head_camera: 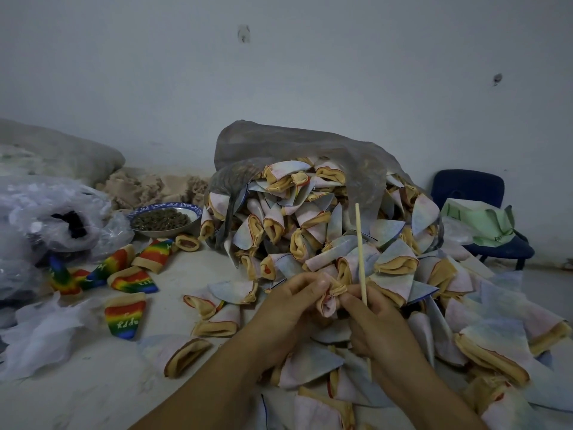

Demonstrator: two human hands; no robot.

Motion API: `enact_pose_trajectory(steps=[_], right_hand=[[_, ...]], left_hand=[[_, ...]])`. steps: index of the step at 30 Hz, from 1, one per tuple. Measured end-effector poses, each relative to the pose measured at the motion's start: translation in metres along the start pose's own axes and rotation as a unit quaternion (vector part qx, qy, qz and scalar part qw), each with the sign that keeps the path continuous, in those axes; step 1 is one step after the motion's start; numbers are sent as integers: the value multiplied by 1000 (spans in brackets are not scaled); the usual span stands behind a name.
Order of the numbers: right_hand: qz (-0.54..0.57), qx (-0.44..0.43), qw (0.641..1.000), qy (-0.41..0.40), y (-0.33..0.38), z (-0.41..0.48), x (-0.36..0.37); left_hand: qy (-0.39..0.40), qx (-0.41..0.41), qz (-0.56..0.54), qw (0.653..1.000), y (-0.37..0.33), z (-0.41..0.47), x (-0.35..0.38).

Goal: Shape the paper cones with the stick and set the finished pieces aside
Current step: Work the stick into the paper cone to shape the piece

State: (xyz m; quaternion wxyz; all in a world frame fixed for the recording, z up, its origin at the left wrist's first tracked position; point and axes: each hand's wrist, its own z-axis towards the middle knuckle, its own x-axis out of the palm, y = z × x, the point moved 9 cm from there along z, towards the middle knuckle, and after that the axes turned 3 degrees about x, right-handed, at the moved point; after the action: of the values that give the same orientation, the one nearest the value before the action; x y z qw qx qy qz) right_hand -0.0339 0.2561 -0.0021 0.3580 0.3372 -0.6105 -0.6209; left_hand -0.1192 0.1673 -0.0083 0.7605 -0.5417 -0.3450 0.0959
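Note:
My left hand (290,308) and my right hand (376,324) meet in the middle, both pinching one small pale cone (331,297) with a tan frayed rim. A thin wooden stick (360,252) stands nearly upright, held in my right hand together with the cone. Behind my hands a big heap of pale cones (310,225) spills from a grey plastic bag (279,147). Several rainbow-coloured cones (125,316) lie on the floor to the left.
A blue-rimmed bowl (164,220) of dark pellets sits left of the heap. Crumpled clear plastic bags (52,218) fill the far left. A blue chair (483,218) with a green bag stands at the right wall. More pale cones (483,346) cover the floor at the right.

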Motion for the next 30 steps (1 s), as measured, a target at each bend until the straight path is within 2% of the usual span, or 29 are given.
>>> enact_pose_trajectory(steps=[2, 5, 8, 10, 12, 14, 18, 21, 26, 28, 30], right_hand=[[106, 37, 992, 48, -5, 0, 7], [257, 63, 956, 123, -3, -3, 20], [314, 81, 935, 142, -5, -5, 23], [243, 66, 962, 108, -5, -3, 17], [95, 24, 995, 30, -3, -2, 2], [-26, -39, 998, -40, 9, -4, -10], [-169, -153, 973, -33, 30, -9, -1], [-314, -229, 921, -41, 37, -12, 7], [-427, -291, 855, -47, 45, -14, 16], [-440, -275, 852, -72, 43, -12, 14], [-390, -239, 884, -94, 39, -9, 6]], left_hand=[[1, -8, -21, 1000, 0, 0, 2], [14, -9, -39, 999, 1, 0, 7], [7, -3, -16, 1000, 0, -2, 7], [-11, 9, 14, 1000, -2, -3, 3], [-28, 28, 44, 998, -8, -4, -4], [-32, 50, 77, 995, -14, -4, -7], [-21, 73, 115, 990, -17, -4, -6], [-21, 71, 107, 992, -16, -3, -8], [-31, 61, 112, 991, -13, 0, -12], [-22, 74, 122, 990, -15, -1, -9], [-10, 81, 119, 989, -15, -2, -4]])
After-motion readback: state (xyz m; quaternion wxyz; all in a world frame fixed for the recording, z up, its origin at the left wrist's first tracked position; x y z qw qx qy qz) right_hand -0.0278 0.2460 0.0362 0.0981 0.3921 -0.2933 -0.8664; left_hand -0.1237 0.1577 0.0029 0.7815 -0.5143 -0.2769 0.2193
